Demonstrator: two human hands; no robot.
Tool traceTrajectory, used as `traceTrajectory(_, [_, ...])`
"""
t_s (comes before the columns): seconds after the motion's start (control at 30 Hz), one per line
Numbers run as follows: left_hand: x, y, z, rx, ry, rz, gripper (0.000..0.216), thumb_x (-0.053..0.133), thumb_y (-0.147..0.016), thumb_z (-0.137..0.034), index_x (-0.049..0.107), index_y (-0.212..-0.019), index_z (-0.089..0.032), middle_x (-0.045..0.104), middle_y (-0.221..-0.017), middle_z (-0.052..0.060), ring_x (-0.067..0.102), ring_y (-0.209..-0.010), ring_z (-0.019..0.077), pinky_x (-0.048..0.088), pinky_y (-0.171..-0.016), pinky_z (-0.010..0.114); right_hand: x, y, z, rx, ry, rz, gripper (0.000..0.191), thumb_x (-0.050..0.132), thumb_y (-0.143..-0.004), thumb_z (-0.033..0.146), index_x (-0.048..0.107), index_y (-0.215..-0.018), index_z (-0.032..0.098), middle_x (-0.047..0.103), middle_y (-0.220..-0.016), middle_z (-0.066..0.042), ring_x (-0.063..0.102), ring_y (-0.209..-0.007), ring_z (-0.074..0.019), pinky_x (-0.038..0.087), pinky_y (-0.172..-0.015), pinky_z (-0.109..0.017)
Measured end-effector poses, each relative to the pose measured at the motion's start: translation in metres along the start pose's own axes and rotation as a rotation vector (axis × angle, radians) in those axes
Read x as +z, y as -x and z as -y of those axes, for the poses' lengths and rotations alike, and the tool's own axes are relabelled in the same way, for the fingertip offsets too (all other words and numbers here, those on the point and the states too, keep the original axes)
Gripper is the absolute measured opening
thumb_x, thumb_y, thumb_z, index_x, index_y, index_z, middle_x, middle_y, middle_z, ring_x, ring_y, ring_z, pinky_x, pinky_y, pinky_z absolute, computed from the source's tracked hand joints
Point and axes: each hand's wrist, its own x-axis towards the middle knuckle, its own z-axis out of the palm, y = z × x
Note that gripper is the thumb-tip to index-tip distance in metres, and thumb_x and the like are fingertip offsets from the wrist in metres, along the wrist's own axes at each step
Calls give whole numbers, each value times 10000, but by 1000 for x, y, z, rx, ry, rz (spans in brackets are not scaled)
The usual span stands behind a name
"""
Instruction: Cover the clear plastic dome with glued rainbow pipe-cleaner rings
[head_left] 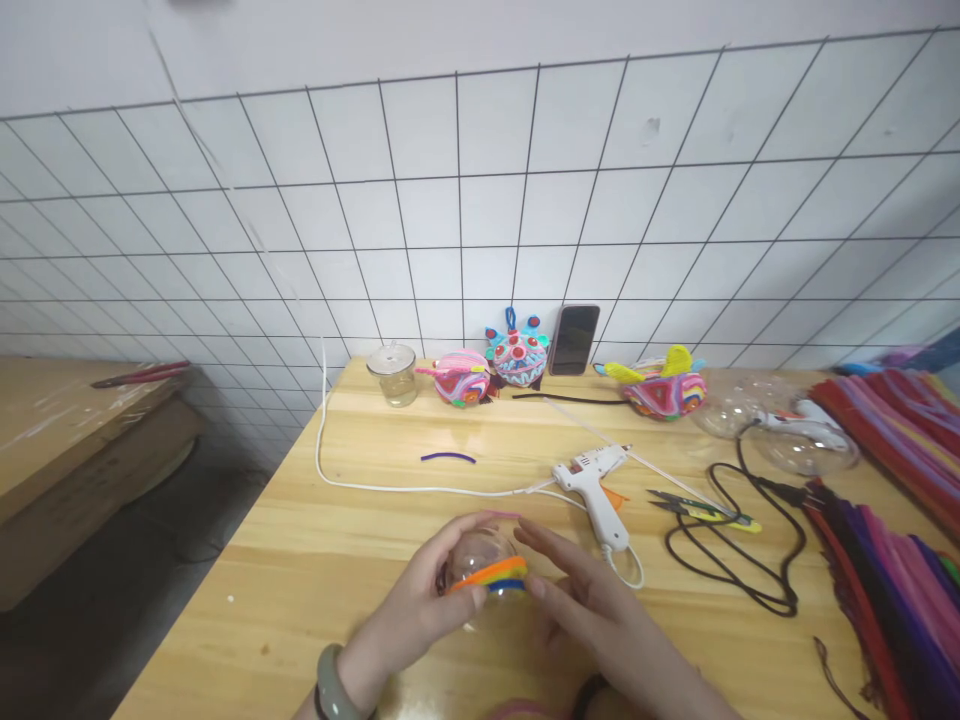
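Note:
Low on the wooden table (300, 560), my left hand (420, 610) curls round a clear plastic ball (480, 555). A band of orange, yellow and blue pipe cleaners (495, 575) wraps the ball. My right hand (592, 610) lies against the ball's right side with its fingers stretched out, their tips touching the coloured band. A grey-green bangle sits on my left wrist.
A white glue gun (596, 490) with its cord lies just behind my hands. Snips (705, 510) and a black cable lie to the right, beside stacks of pipe cleaners (900, 560) and clear half-shells (802, 445). Finished colourful balls (517, 355), a phone (574, 340) and a glass jar (394, 375) line the wall.

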Motion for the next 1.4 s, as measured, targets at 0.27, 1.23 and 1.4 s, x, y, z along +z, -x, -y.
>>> traceTrajectory(0.27, [-9,2,7,24,71,-135,571,713,-809,-383,528,-1328,-234,664,-1233,82,596,-1139,285,447,-951,373,4,3,4,-160,139,-199,457,554,-871,607,664,-1081,216,531,-528,42,597,-530,-184,464,-545,-300])
traceTrajectory(1.23, [-7,-7,9,5,428,-420,549,771,-699,-366,643,-1199,-179,687,-1219,123,587,-1172,316,455,-959,373,3,26,27,-1076,711,-299,191,545,-939,164,643,-1089,227,760,-851,-74,718,-814,-215,598,-732,-287])
traceTrajectory(1.4, [3,-8,11,-125,699,-359,393,728,-704,-297,724,-1072,-156,753,-1054,115,668,-967,261,504,-867,360,5,6,8,-811,614,-392,186,525,-964,220,653,-1097,200,718,-981,-89,693,-930,-186,575,-804,-246])
